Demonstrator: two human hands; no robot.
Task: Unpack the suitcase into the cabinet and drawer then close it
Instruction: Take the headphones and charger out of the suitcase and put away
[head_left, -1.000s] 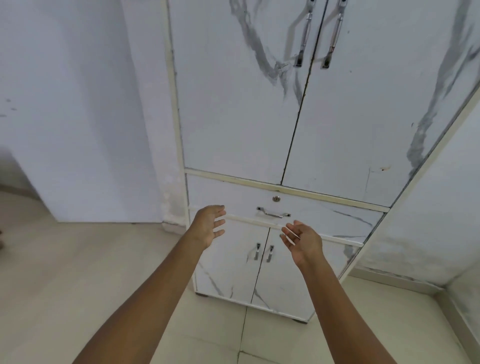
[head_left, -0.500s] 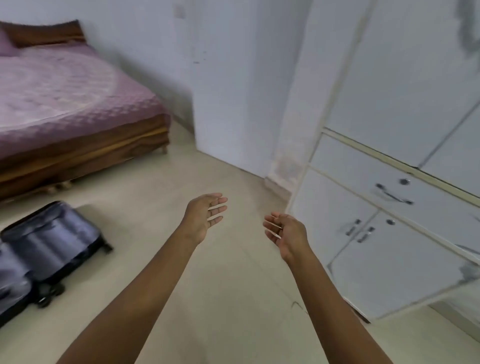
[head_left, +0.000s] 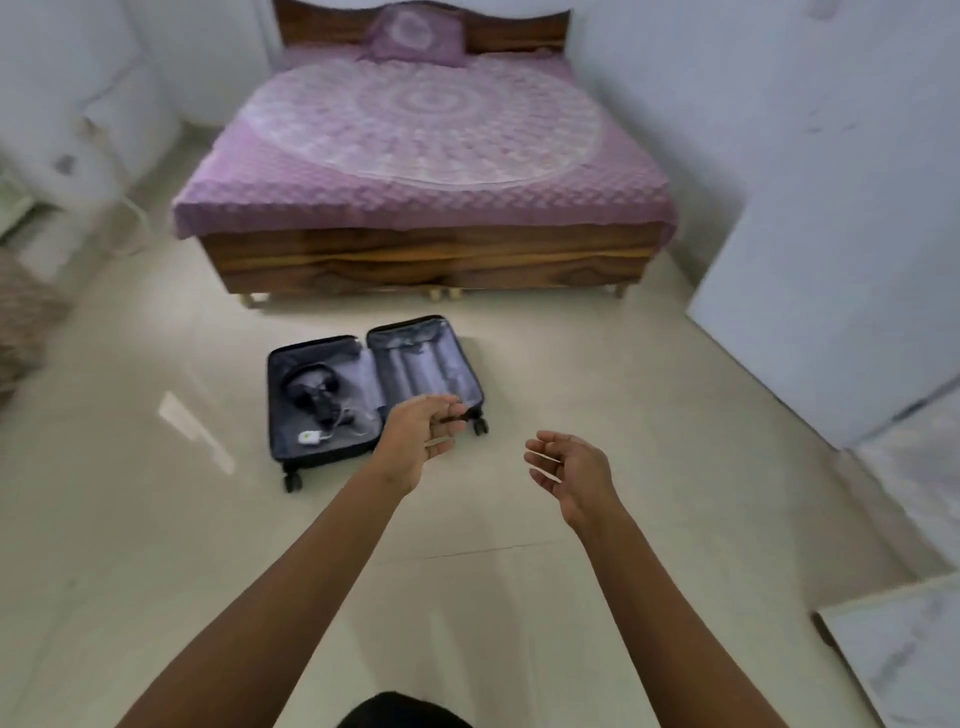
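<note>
Worn on head; looks forward and down across floor toward nearby suitcase, bed beyond.

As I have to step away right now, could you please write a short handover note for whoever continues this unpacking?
Hands: the left hand and the right hand are both open and empty, held out in the air.
Things: the suitcase lies open on the floor before the bed. Its left half holds headphones, a cable and a small white device.
Done: the right half looks empty.
Left: move those items to the cabinet at the right edge, then close the suitcase.
</note>
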